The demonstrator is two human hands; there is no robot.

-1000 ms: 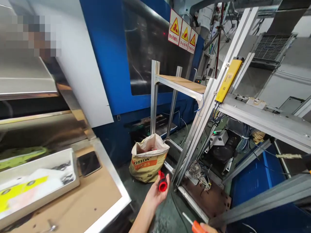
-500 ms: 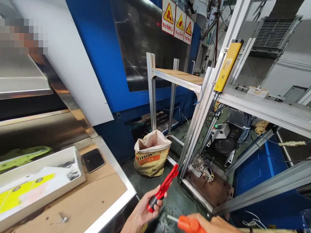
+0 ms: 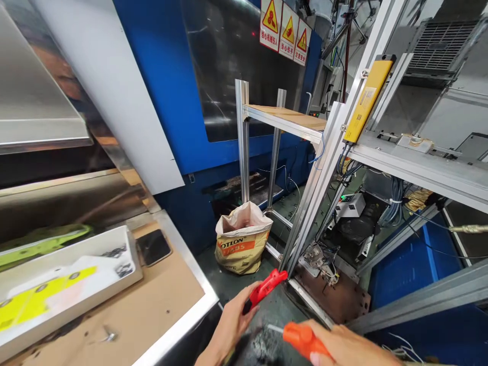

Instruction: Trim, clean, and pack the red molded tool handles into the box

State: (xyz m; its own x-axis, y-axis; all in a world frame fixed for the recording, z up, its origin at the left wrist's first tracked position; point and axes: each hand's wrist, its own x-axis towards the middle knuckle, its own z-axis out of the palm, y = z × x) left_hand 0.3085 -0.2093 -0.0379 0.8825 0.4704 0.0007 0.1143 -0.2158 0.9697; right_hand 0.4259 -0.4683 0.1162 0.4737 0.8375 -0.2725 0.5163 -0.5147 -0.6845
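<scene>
My left hand (image 3: 237, 319) is closed round a slim red and black moulded plastic part (image 3: 267, 288), which sticks out up and to the right past my fingers. The kind of this part cannot be told. My right hand (image 3: 339, 343), at the bottom edge, grips an orange-handled tool (image 3: 303, 338). From its handle a narrow pale blade or shaft points left, apart from the red part. Both hands are over the dark green floor, right of the bench corner. My right hand's lower side is cut off by the frame.
On the brown-topped bench (image 3: 168, 300) lie a phone (image 3: 154, 247), a white tray (image 3: 136, 274) with papers and small dark pieces, and a small metal piece (image 3: 110, 335). An open sack (image 3: 244, 249) stands ahead. An aluminium frame (image 3: 308, 213) rises at right, before a blue machine (image 3: 163, 101).
The red part has turned in my left hand, now lying flatter with its black end mostly covered. My right hand and its tool have come slightly higher. The view has shifted a little left.
</scene>
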